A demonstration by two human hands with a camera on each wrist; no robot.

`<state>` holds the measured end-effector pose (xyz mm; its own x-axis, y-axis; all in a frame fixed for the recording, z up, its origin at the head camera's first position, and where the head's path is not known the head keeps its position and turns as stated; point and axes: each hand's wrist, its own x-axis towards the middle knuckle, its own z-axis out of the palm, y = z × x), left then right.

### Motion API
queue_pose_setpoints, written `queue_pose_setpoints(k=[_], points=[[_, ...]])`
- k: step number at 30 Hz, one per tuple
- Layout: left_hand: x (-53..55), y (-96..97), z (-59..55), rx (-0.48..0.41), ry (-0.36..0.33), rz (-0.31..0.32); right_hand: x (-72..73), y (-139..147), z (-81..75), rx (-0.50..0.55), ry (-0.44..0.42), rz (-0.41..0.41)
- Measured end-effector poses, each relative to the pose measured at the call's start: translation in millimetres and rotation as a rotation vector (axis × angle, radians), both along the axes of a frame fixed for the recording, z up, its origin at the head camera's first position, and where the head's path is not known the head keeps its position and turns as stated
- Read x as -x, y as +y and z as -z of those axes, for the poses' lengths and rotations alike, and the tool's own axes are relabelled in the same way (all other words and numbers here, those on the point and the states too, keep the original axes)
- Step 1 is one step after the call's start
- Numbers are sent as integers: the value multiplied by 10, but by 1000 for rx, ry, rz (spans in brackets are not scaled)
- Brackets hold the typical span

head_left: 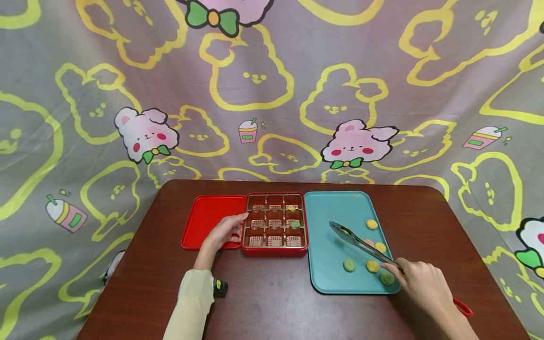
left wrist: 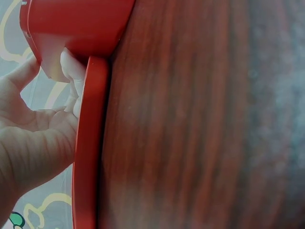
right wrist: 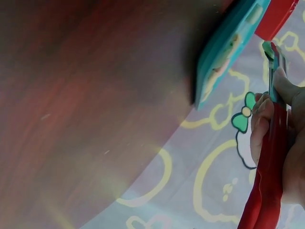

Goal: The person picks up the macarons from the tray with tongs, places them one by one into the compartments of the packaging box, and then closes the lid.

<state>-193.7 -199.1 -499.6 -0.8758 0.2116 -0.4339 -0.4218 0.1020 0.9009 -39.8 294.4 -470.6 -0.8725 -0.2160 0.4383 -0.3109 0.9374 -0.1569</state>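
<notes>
My left hand (head_left: 225, 231) rests its fingertips against the left side of a red box (head_left: 275, 252) with a grid of compartments. In the left wrist view, thumb and fingers touch the box's wall (left wrist: 76, 24). A yellow cookie (head_left: 291, 208) lies in the back right compartment, a green cookie (head_left: 295, 224) in the middle right one. My right hand (head_left: 425, 283) grips metal tongs (head_left: 361, 244) with red handles (right wrist: 269, 167). The tongs' tips hang over the teal tray (head_left: 327, 274), with something pale green showing between them.
Several round cookies lie on the tray's right half: yellow ones (head_left: 371, 224), a pink one (head_left: 369, 242), a green one (head_left: 349, 265) and a darker green one (head_left: 387, 278). A flat red lid or tray (head_left: 214, 217) lies left of the box. Behind the table hangs a patterned cloth (head_left: 272, 94).
</notes>
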Motion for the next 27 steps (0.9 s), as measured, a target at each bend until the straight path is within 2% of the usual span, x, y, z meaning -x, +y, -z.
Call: queue_pose_setpoints(k=[11,21,27], points=[[6,-6,8,-28,2,-3,134,-157,-27,23,52,-66],[15,10,-8,-11,-8,-11,133,-173,11,19,-18,-33],[16,-1,15,-16,-12,-16,120,-148,52,11,-76,33]])
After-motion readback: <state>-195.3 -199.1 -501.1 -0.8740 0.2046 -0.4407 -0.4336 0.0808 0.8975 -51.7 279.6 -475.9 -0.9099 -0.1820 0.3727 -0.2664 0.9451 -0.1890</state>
